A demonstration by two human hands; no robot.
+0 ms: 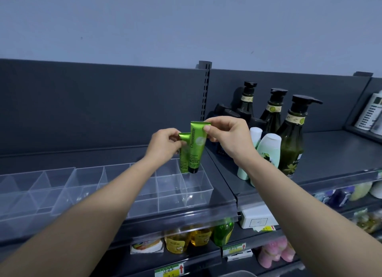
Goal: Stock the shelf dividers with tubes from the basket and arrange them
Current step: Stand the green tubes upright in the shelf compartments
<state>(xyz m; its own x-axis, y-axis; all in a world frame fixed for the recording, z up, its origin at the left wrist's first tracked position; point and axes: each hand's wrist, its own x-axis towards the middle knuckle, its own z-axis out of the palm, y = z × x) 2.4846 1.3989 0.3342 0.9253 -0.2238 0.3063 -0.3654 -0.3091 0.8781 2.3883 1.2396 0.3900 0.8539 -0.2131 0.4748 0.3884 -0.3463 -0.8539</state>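
Green Chamomile tube (196, 148), black cap down — right hand (227, 136) pinching its crimp, left hand (163, 144) pinching second green tube (183, 161), both over far-right rear compartment of clear divider tray (198, 194)

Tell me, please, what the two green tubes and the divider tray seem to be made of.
Green tubes: probably soft plastic or laminate with a metallic sheen; the light glints along them and the top ends are crimped flat.
Divider tray: clear rigid plastic, likely acrylic, glossy; the shelf shows through its thin straight walls.
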